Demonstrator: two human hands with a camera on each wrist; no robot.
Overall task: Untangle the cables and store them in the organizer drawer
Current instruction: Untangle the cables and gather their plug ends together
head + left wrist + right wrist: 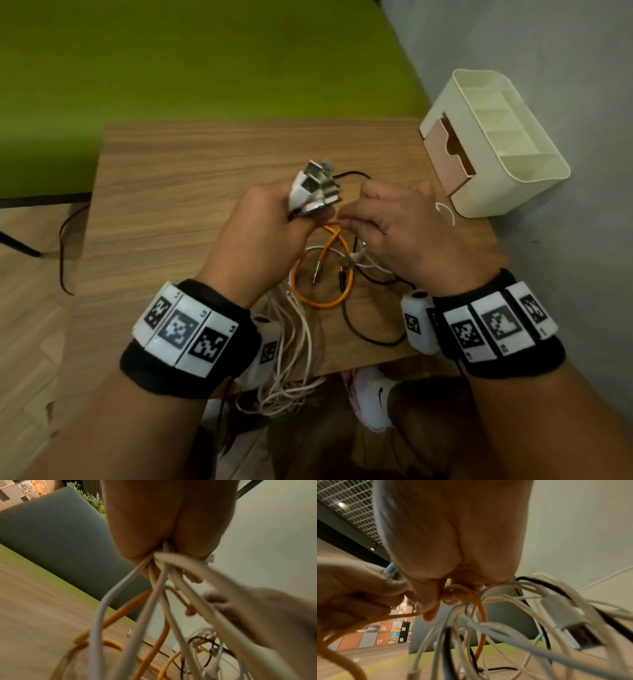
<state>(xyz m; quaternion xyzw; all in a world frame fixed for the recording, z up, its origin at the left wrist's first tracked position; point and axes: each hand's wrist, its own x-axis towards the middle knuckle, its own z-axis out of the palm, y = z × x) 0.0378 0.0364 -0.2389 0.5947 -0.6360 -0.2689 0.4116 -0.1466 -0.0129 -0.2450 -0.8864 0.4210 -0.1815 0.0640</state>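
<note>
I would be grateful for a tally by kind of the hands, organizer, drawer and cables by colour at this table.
hands: 2, left hand and right hand
organizer: 1
drawer: 1, open
orange cable: 1, as far as the head view shows
white cables and black cables: too tangled to count
Total counted: 5

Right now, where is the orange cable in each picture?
Head: the orange cable loops on the wooden table between both hands, below centre.
Left wrist: it hangs blurred, lower middle.
Right wrist: it arcs from the right hand's fingers, centre.
Shared landmark: the wooden table.
</note>
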